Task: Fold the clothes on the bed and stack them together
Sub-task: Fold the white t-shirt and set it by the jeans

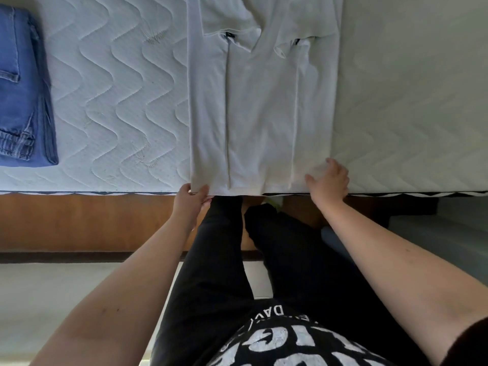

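A white T-shirt [261,107] lies flat on the bed with both sides and sleeves folded inward into a long strip; its hem sits at the mattress's near edge. My left hand [191,200] pinches the hem's left corner at that edge. My right hand [328,180] rests on the hem's right corner, fingers curled over the cloth. Folded blue jeans [22,96] lie at the far left of the bed.
The white quilted mattress [113,101] fills the upper half of the view. Its wooden bed frame [87,220] runs below the near edge. My legs in black trousers stand against the frame, on a pale floor.
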